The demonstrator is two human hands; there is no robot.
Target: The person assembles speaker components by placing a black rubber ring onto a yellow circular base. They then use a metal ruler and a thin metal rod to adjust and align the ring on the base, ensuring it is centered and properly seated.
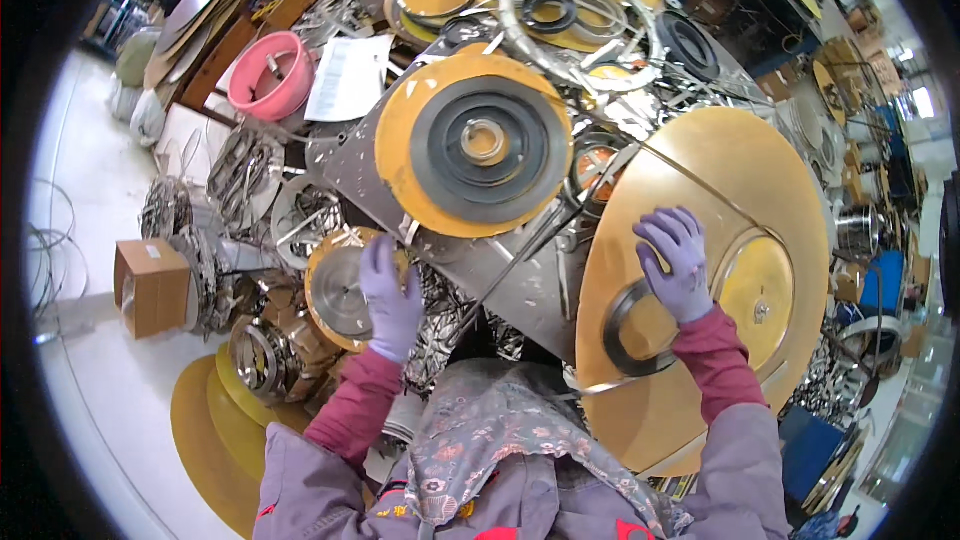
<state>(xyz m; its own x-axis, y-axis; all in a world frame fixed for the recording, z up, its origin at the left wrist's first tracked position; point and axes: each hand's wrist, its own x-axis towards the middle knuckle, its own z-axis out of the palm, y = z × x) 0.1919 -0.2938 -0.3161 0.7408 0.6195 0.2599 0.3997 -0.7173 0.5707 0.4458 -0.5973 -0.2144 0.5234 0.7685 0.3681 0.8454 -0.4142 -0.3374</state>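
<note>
Head view: left hand [392, 302] and right hand [677, 265] show unclenched, apparently empty fingers; dark ring [617, 344] already lies at eight o'clock on gold disc [690, 160]; remaining work unclear.

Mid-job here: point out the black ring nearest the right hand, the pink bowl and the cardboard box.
Black ring [613, 334]: head view, left part of its band.
Pink bowl [242, 78]: head view, its left wall.
Cardboard box [160, 300]: head view, its broad side.
</note>
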